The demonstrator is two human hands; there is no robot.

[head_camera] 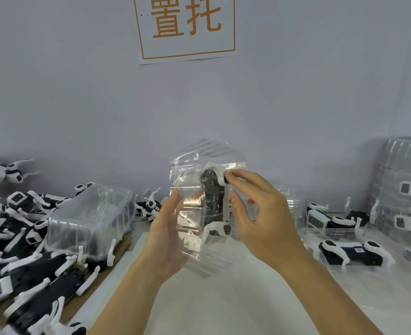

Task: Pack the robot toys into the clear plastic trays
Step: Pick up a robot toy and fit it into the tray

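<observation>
both hands [168, 228] [260, 213] gripping clear tray [190, 170] — robot toy [214, 201] inside, white table [223, 298], pale wall [78, 93] with sign [187, 27]

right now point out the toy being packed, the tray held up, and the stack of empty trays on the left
robot toy [214, 201], head view, black body
clear tray [187, 170], head view, upper left wall
tray stack [90, 213], head view, side wall
</observation>
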